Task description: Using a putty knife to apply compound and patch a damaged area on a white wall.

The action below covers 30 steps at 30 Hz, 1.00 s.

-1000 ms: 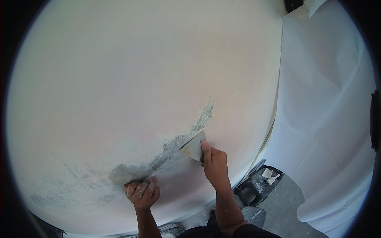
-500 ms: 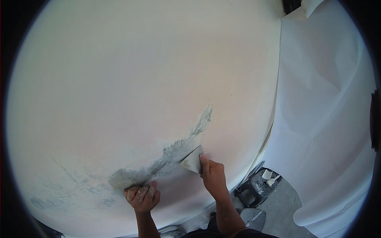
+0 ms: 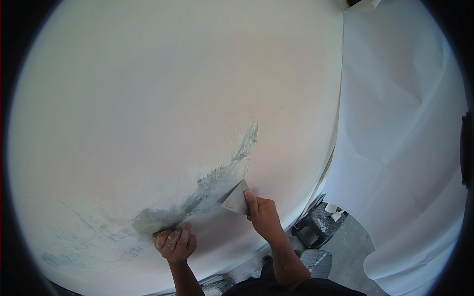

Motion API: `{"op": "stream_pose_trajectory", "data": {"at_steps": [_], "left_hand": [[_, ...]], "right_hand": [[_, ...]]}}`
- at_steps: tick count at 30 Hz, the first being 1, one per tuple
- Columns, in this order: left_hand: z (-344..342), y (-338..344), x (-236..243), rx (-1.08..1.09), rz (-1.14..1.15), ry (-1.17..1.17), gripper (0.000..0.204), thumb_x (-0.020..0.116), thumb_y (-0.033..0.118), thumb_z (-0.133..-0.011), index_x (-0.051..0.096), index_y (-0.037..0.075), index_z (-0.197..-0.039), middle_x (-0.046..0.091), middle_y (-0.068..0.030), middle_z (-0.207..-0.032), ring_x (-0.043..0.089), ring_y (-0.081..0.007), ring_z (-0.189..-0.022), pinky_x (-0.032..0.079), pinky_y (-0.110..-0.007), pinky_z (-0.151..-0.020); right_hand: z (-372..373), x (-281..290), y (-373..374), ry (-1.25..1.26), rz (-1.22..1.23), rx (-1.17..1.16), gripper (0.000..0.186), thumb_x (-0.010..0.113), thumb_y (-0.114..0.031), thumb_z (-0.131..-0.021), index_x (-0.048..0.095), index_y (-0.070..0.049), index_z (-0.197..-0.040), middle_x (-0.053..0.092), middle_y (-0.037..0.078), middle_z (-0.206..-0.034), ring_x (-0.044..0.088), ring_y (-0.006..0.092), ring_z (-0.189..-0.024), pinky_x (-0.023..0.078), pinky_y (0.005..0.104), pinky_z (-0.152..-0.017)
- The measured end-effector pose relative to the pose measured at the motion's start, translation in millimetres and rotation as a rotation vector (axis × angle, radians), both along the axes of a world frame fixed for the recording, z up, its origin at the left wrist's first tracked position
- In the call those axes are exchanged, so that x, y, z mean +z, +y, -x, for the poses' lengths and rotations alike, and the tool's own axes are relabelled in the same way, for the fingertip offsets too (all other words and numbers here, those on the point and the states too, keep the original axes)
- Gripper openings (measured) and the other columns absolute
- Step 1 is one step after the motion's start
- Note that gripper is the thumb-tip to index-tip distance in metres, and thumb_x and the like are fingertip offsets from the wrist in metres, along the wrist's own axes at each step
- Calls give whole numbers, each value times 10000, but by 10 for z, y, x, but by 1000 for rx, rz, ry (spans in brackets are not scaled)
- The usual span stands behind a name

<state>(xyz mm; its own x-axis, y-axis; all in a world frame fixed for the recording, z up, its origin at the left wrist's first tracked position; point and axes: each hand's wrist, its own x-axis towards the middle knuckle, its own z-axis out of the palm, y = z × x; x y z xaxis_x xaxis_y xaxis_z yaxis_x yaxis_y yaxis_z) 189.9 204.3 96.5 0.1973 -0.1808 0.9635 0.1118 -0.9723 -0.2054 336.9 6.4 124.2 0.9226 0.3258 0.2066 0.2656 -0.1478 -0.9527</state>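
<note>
In front of me a large, pale, curved panel (image 3: 173,98) fills most of the view. A rough grey streak (image 3: 215,180) runs across its lower part, slanting up to the right. My right hand (image 3: 265,217) is closed round a flat putty spreader (image 3: 237,200), whose blade lies at or just over the panel beside the streak. Lower left, my left hand (image 3: 177,244) has curled, dusty fingers on a second greyish putty spreader (image 3: 147,224), whose outline blends into the streak's lower end. The left hand's grip underneath is hidden.
White sheeting (image 3: 390,148) hangs along the panel's right edge. Below it stands a dark, spattered stool (image 3: 316,224) with small white items on top. Another dark textured seat (image 3: 316,262) is nearer me. Faint grey scuffs (image 3: 74,246) mark the panel at lower left.
The view has shifted slightly, so the panel and streak sit a little further left and higher. Both hands keep their grip, with the spreaders nearly in the same places on the panel.
</note>
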Motion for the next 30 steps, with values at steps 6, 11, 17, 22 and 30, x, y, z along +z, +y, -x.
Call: {"op": "stream_pose_trajectory", "data": {"at_steps": [6, 11, 17, 22, 30], "left_hand": [[21, 2, 8, -7, 15, 14, 289, 666, 26, -614, 752, 199, -829, 541, 56, -763, 506, -166, -750, 404, -364, -689], [-18, -69, 71, -9, 22, 21, 250, 639, -37, -622, 731, 145, -766, 529, 24, -740, 504, -197, -741, 406, -384, -693], [-27, -69, 61, 16, 23, 19, 254, 638, -12, -624, 742, 160, -780, 516, 31, -730, 498, -192, -742, 405, -378, -701], [-39, -90, 72, 41, 13, 19, 284, 634, -1, -621, 759, 173, -807, 514, 38, -729, 492, -190, -745, 405, -376, -710], [-5, -71, 58, 17, 27, 41, 263, 638, 4, -617, 758, 160, -791, 521, 36, -718, 495, -192, -731, 390, -380, -693]], "right_hand": [[-61, 44, -34, 28, -35, 29, 624, 459, -449, -1045, 621, 77, -752, 506, 63, -547, 507, 134, -535, 432, 299, -535], [-42, -1, 4, 4, -28, -12, 636, 453, -456, -1045, 620, 83, -753, 509, 64, -550, 504, 134, -530, 438, 304, -539], [-65, -47, -77, 68, 6, 70, 641, 445, -469, -1045, 621, 67, -740, 506, 58, -545, 495, 130, -530, 429, 295, -534], [-177, 250, -84, 3, -54, 68, 644, 451, -474, -1042, 589, 55, -702, 503, 52, -546, 489, 123, -527, 417, 293, -525], [-125, 189, -67, 28, -49, 75, 646, 443, -476, -1041, 611, 48, -703, 531, 112, -549, 524, 203, -521, 435, 346, -543]]}}
